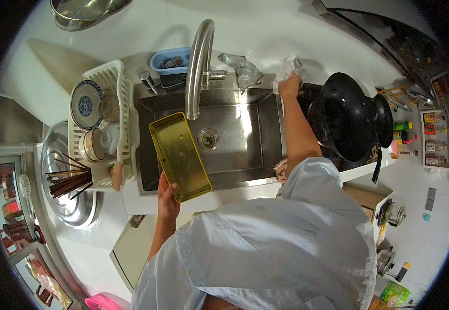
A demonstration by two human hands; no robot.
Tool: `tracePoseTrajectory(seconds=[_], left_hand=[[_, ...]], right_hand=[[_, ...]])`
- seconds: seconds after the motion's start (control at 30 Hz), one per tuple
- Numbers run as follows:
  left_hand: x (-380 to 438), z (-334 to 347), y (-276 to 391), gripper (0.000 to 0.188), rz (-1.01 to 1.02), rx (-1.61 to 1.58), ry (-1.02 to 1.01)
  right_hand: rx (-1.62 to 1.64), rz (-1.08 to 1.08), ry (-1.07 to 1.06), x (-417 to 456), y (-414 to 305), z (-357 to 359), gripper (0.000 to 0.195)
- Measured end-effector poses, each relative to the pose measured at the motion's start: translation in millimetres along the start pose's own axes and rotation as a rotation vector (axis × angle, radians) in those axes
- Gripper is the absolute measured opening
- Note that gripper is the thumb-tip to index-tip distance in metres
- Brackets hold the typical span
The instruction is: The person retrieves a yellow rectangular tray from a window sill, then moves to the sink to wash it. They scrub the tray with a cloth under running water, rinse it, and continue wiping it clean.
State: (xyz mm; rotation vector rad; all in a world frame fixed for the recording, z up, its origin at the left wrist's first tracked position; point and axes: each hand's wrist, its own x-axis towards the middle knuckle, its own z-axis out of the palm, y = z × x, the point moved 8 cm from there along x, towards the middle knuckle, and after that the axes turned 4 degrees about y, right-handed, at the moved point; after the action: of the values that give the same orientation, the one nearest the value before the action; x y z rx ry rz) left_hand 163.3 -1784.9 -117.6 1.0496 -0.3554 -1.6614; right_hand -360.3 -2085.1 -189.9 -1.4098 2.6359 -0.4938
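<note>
My left hand (168,197) grips the near end of a shallow rectangular yellow-gold tray (180,157), thumb over its rim. The tray is held over the left part of the stainless steel sink (232,155), its hollow side facing up. At the back right corner of the sink, my right hand (291,86) is closed on a crumpled white cloth or paper (289,66); which of the two I cannot tell. A curved steel faucet (200,66) arches over the sink, close to the tray's far end. Bits of green waste lie in the drain (208,139).
Left of the sink stands a white dish rack (125,116) with plates, bowls and chopsticks (71,180). Behind the sink are a blue basket (170,64) holding a scouring pad and a grey mesh cloth (243,69). A black wok (344,116) stands at the right on the stove.
</note>
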Motion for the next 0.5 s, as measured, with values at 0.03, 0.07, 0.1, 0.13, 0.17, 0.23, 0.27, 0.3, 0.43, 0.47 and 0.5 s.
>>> tracePoseTrajectory(seconds=[0.03,0.07,0.1,0.13,0.17,0.23,0.27,0.3,0.43,0.47,0.5], left_hand=[[0,-1,0,0.071,0.001,-0.002,0.0],[0,-1,1,0.071,0.002,-0.004,0.0],[0,0,1,0.071,0.002,-0.005,-0.007],[0,1,0,0.071,0.003,-0.007,-0.005],[0,2,0,0.071,0.004,-0.009,-0.003],[0,4,0,0.07,0.013,-0.008,-0.008],[0,4,1,0.07,0.019,-0.005,-0.013],[0,5,0,0.07,0.022,-0.003,-0.02],[-6,7,3,0.07,0.005,-0.013,-0.038],[-9,10,6,0.07,0.008,-0.01,-0.034],[-13,9,9,0.069,0.02,-0.014,-0.018]], right_hand=[[-0.076,0.024,0.005,-12,-5,-6,0.072],[-0.153,0.049,0.011,-31,-8,-13,0.068],[-0.228,0.078,0.023,-45,-8,-23,0.065],[-0.25,0.082,0.007,-46,-3,-23,0.062],[-0.272,0.087,-0.009,-45,4,-23,0.059],[-0.22,0.057,0.02,-48,6,-28,0.052],[-0.148,0.022,0.063,-52,4,-33,0.049],[-0.079,-0.011,0.106,-54,3,-39,0.046],[1.277,0.202,0.005,-61,21,-11,0.043],[1.533,0.259,-0.127,-73,22,-9,0.045],[1.782,0.313,-0.285,-91,5,-16,0.046]])
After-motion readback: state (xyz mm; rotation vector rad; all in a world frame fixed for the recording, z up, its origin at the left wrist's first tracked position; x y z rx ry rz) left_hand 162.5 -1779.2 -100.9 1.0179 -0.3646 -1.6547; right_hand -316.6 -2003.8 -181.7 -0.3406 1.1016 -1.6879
